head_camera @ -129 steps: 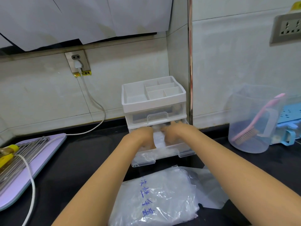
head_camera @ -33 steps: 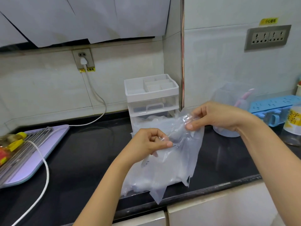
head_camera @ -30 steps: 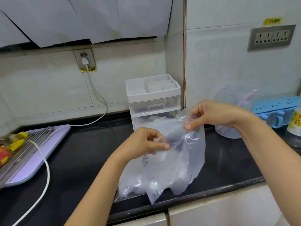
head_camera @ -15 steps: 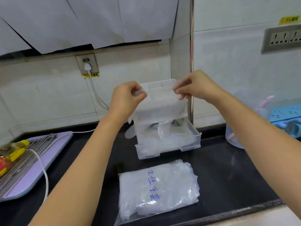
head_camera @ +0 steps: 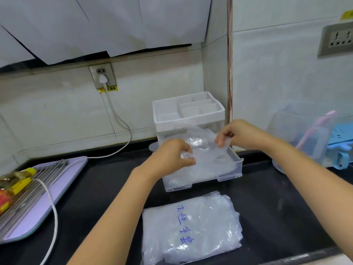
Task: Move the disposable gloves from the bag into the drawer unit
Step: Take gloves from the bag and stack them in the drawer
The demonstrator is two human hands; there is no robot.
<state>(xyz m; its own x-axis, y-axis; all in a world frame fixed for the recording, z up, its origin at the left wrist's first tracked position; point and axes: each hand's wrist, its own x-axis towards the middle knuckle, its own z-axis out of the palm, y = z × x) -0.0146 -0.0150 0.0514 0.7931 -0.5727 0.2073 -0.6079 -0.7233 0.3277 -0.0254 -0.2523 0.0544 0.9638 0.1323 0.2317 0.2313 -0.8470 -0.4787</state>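
A clear drawer unit [head_camera: 189, 111] with a white compartment top stands against the wall corner. Its bottom drawer [head_camera: 232, 170] is pulled out and holds crumpled clear disposable gloves. My left hand [head_camera: 172, 157] and my right hand [head_camera: 238, 134] each pinch an edge of a thin clear glove [head_camera: 202, 146] just above that open drawer. The plastic bag [head_camera: 191, 228] with blue handwriting lies flat on the black counter in front of the drawer, with more gloves inside.
A lilac tray [head_camera: 47, 196] with metal rods and a yellow-capped bottle sits at the left. A white cable [head_camera: 118, 119] runs from a wall socket across it. A clear jug [head_camera: 303, 134] with a pink brush and a blue rack stand at the right.
Both hands have come down from in front of the unit's top to just above the open drawer, still pinching the clear glove. The bag lies unmoved on the counter.
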